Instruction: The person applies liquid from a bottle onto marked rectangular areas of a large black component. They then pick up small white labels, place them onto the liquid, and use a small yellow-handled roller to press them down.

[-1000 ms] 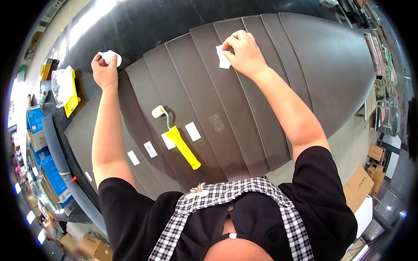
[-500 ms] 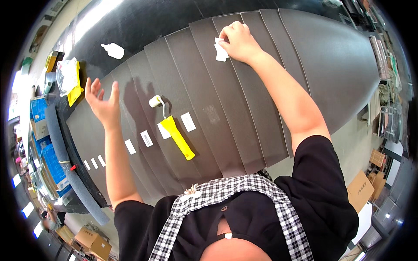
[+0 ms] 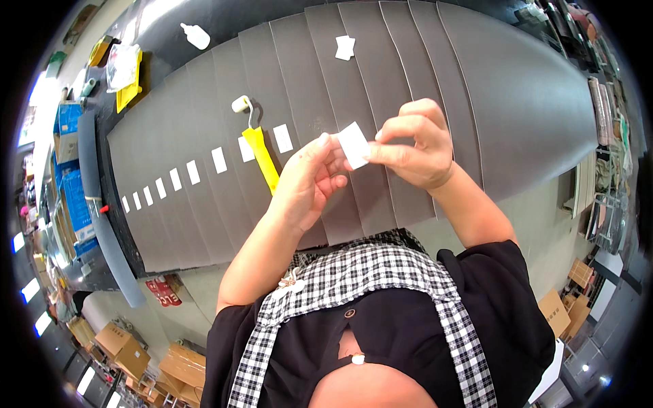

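Note:
My right hand pinches a small white rectangular card by its right edge, above the dark sheets. At the card's left edge is my left hand, palm turned up, fingers loosely curled and thumb off the card. Some of its fingertips touch or pass behind the card. Overlapping dark grey sheets lie fanned across the table. A row of similar white cards runs along their left part, one per visible strip. A roller with a yellow handle lies across one card. Farther back sits a small pile of white cards.
A white squeeze bottle lies on the black table at the back left. Near it are a yellow tool and a clear plastic bag. A grey foam tube edges the left side. Cardboard boxes stand on the floor.
My right hand has come back from the far card pile with one card. My left hand has moved right, to the card. The view has shifted, so more of the card row shows.

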